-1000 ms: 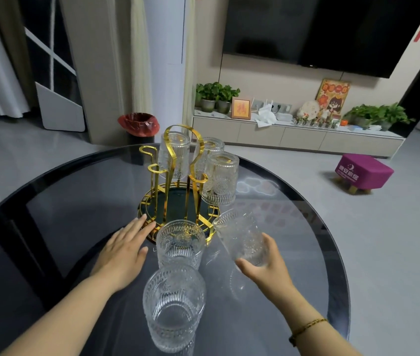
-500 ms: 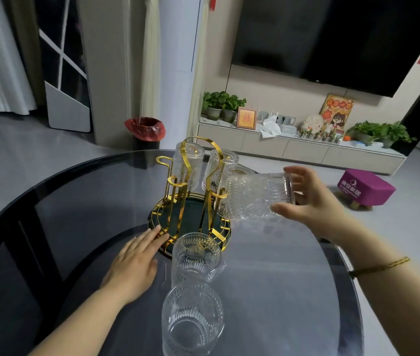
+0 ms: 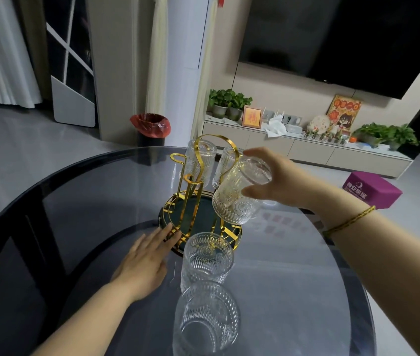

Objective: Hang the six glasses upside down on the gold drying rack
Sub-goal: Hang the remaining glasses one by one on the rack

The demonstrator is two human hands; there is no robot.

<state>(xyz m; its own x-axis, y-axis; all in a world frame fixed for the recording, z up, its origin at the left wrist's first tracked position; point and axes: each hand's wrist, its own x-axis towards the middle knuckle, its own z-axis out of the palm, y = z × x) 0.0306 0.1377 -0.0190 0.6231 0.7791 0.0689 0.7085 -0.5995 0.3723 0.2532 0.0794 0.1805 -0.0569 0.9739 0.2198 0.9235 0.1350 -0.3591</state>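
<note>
Right hand (image 3: 275, 186) has swung its gripped glass (image 3: 239, 194) mouth-down onto the gold drying rack (image 3: 198, 201); left hand (image 3: 144, 263), open, steadies the base; two glasses remain.

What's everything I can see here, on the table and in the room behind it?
Gold drying rack: one, gold wire on a dark green base, far middle of the table.
Glasses on the rack: at least two, clear, upside down, far side.
Held glass: one, clear, tilted mouth-down at the rack.
Glasses on the table: two, clear, upright, in front of the rack.
Glass table: one, round, dark.
Bin: one, red liner, on the floor.
Potted plants: several, green, on the TV cabinet.
Stool: one, purple, floor at right.
Television: one, black, on the wall.
Left hand: flat on the table, fingertips at the rack's base.
Right hand: gripping the held glass.
</note>
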